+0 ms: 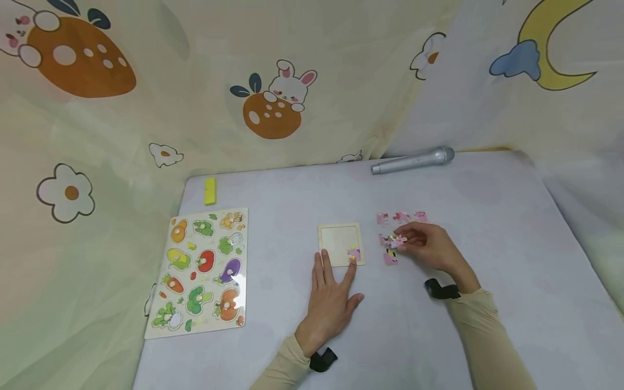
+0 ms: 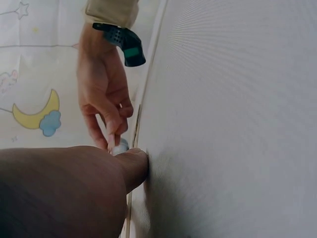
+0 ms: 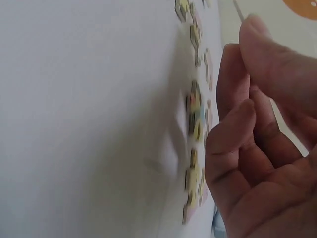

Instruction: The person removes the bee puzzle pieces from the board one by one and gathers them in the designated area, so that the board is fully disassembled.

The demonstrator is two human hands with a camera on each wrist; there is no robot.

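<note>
A small square wooden puzzle tray (image 1: 320,238) lies in the middle of the table, with a pink jigsaw piece (image 1: 356,253) in its near right corner. My left hand (image 1: 327,306) lies spread, its straight fingertips on the tray's near edge and its index fingertip at that piece. Between thumb and fingers, my right hand (image 1: 431,248) pinches another jigsaw piece (image 1: 401,239), held over the loose pieces right of the tray. In the left wrist view, the held piece (image 2: 111,141) appears thin and edge-on. Loose pieces (image 3: 192,176) lie flat below the right hand (image 3: 267,148).
A vegetable peg board (image 1: 214,292) covers the table's left side, with a yellow block (image 1: 210,191) behind it. A silver microphone (image 1: 411,161) lies at the back edge, before a patterned curtain (image 1: 195,97). Several pink pieces (image 1: 390,259) sit beside the tray.
</note>
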